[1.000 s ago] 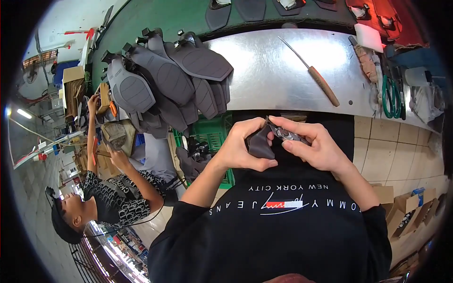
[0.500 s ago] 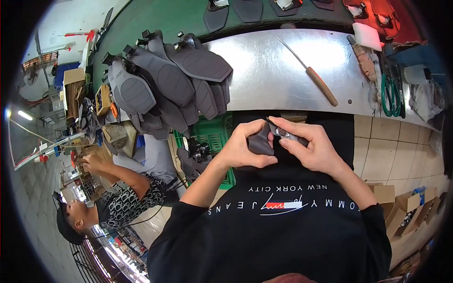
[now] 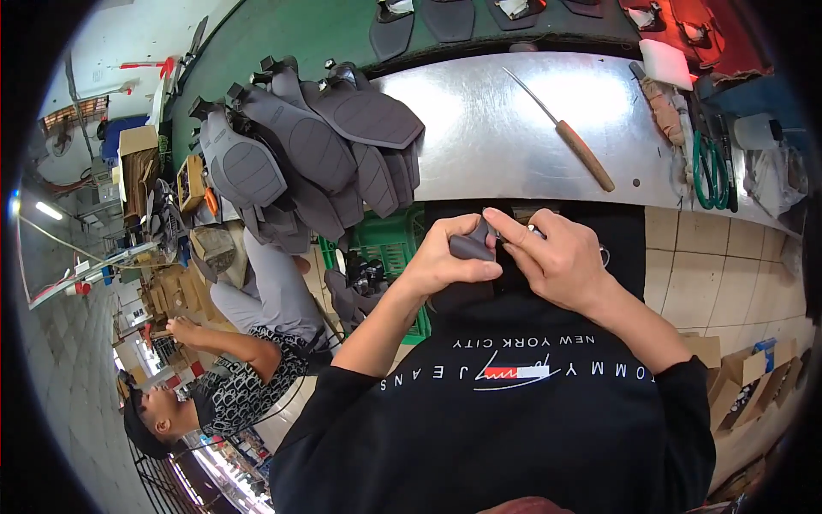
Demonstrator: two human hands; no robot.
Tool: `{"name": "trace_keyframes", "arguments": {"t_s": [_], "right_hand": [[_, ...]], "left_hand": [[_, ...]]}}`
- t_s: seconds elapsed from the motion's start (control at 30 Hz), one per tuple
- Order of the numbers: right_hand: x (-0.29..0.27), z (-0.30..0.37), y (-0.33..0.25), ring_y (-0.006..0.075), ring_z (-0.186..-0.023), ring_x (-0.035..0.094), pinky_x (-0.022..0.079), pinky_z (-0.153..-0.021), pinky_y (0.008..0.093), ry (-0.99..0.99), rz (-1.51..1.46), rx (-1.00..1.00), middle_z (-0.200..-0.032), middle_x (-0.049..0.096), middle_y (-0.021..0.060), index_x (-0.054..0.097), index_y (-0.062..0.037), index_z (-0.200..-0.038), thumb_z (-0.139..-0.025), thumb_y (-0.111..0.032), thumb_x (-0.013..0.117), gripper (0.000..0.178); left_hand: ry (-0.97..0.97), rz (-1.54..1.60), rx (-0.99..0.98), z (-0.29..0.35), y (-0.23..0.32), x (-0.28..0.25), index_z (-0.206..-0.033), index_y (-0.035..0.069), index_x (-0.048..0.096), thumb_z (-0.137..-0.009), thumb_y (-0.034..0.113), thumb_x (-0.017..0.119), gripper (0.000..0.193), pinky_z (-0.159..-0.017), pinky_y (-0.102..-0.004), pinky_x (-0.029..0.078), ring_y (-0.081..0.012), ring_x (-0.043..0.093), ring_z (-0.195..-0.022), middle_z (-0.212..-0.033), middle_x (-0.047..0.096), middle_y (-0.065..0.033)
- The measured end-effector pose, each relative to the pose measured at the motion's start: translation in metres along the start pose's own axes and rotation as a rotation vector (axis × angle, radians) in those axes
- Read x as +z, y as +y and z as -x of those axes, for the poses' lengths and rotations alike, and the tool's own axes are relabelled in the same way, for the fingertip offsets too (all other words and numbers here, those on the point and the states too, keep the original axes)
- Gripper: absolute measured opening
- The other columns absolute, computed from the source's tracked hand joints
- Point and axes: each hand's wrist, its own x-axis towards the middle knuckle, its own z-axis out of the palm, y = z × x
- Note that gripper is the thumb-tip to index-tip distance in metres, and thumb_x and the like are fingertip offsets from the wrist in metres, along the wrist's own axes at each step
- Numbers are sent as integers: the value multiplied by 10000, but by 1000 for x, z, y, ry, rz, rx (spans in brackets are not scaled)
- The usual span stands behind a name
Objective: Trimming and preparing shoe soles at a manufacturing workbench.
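Close in front of my chest, my left hand [image 3: 449, 261] grips a dark grey, leather-like piece [image 3: 471, 247], bent between thumb and fingers. My right hand [image 3: 556, 257] meets it from the other side, its fingertips at the piece's edge. Closed in that hand is a small metal tool [image 3: 605, 256]; little more than a ring-like end and a shiny bit show, and the fingers hide its working end. Beyond my hands an awl [image 3: 585, 156] with a wooden handle lies on the metal worktop [image 3: 479, 111].
At the left, grey shaped pieces [image 3: 317, 154] with black buckles hang over the bench edge above a green crate [image 3: 385, 240]. Green-handled scissors [image 3: 709, 171] lie at the right. A co-worker [image 3: 248, 360] sits at the left. Cardboard boxes [image 3: 745, 377] stand on the floor.
My right hand has turned over, so its back now covers most of the metal tool. The left hand keeps its grip almost unmoved. The co-worker has shifted slightly.
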Motion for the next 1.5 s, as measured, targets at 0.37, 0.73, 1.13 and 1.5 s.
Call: {"name": "trace_keyframes", "arguments": {"t_s": [0.37, 0.73, 1.13, 1.5], "right_hand": [[-64, -44, 45, 265, -720, 629, 491, -663, 339, 328, -35, 215, -929, 670, 131, 577, -161, -1329, -898, -91, 597, 437], [-73, -71, 110, 350, -936, 541, 437, -846, 461, 125, 580, 293, -933, 553, 153, 476, -188, -1422, -886, -132, 581, 548], [-81, -74, 80, 328, -949, 551, 427, -828, 412, 413, 301, 35, -1035, 604, 143, 614, -17, -779, -776, -69, 698, 98], [-67, -70, 71, 290, -903, 556, 457, -790, 360, 378, 99, 87, -997, 599, 129, 678, -23, -899, -795, -6, 652, 108]], "left_hand": [[-90, 60, -40, -6, 9, 1, -869, 54, 583, -639, 169, 826, 353, -636, -221, 426, -62, 556, -708, -751, 600, 4], [240, -536, 498, 18, 49, -28, -1065, -3, 609, -622, 266, 889, 590, -847, -299, 475, -164, 606, -921, -984, 600, -62], [975, -769, 644, 104, 230, -259, -1358, 64, 520, -666, 138, 861, 774, -884, -302, 493, -154, 589, -1007, -1136, 626, -73], [1271, -326, 1078, 11, 215, -158, -1399, -52, 421, -778, 360, 777, 826, -1081, -360, 365, -339, 474, -1291, -1415, 458, -248]]}}
